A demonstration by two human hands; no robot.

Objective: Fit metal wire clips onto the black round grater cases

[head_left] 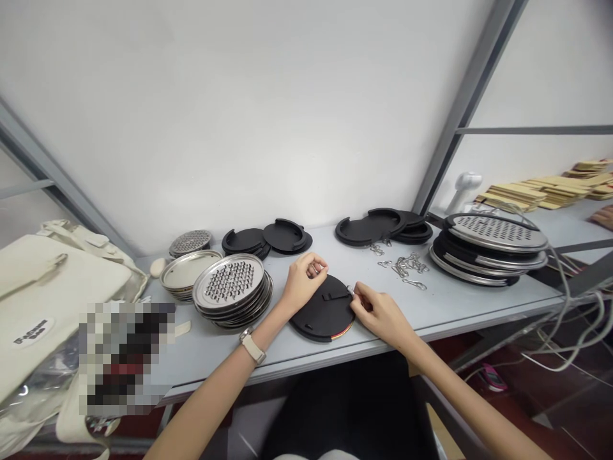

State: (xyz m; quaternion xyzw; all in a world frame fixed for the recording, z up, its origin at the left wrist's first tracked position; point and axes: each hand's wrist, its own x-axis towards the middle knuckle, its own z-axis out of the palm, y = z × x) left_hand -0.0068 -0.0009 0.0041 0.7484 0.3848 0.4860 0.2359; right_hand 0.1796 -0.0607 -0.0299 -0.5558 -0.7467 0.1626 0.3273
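A round black disc (322, 313) lies on the grey table in front of me, with a red and yellow strip showing at its lower right edge. My right hand (376, 311) pinches a small metal clip (351, 291) at the disc's right edge. Over the disc's upper left edge is my left hand (306, 278), its fingers curled together; what they hold, if anything, is too small to make out. Several loose metal clips (409, 265) lie to the right, beyond my right hand. A stack of metal grater discs (232, 284) stands left of the black disc.
Black round holders (285, 236) and more black holders (371, 227) lie along the wall. At the right stands a stack of graters in black holders (498, 231), beside white cables. A cream bag (57, 287) is at the left. Another person's hand (604, 217) shows at the right edge.
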